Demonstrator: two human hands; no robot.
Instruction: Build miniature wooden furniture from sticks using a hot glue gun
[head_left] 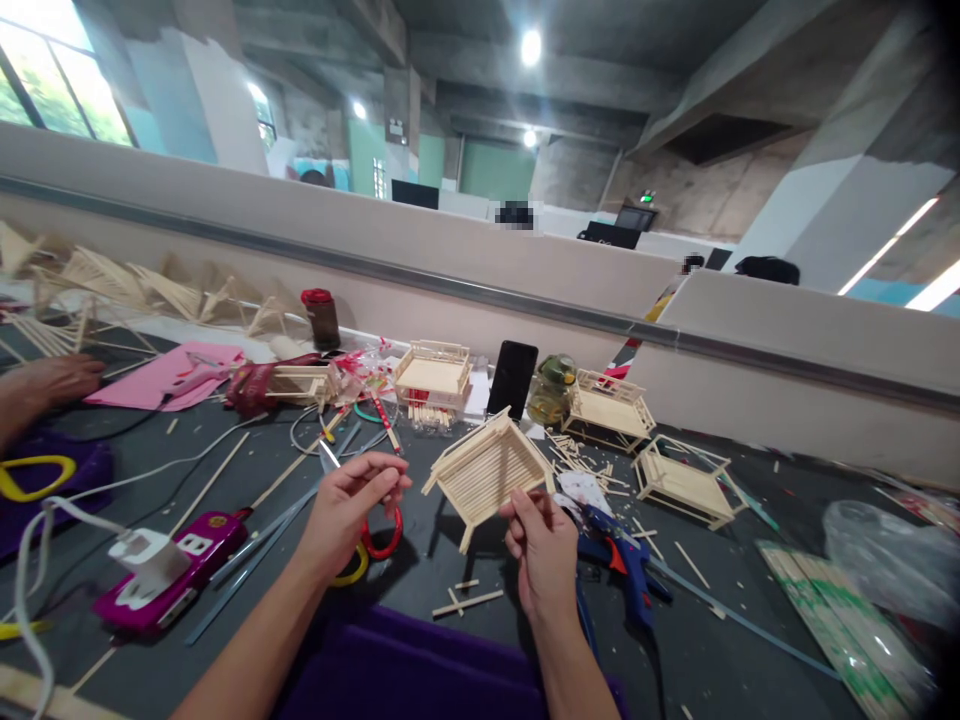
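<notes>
My right hand (pixel 541 545) pinches the near right corner of a small model made of wooden sticks (pixel 495 475), holding it tilted above the table. My left hand (pixel 358 510) is left of the model and apart from it, thumb and fingers pressed together; what they hold, if anything, is too small to make out. Scissors with red and yellow handles (pixel 384 540) lie partly hidden behind my left hand. A blue glue gun (pixel 626 570) rests just right of my right hand. Short loose sticks (pixel 469 602) lie on the dark table between my hands.
Similar stick models (pixel 433 378) stand along the back, near a black phone (pixel 511 378) and a jar (pixel 553 390). A purple power strip (pixel 180 570) with a white plug is at left. Another person's hand (pixel 56 385) reaches in at far left, by pink paper (pixel 169 380).
</notes>
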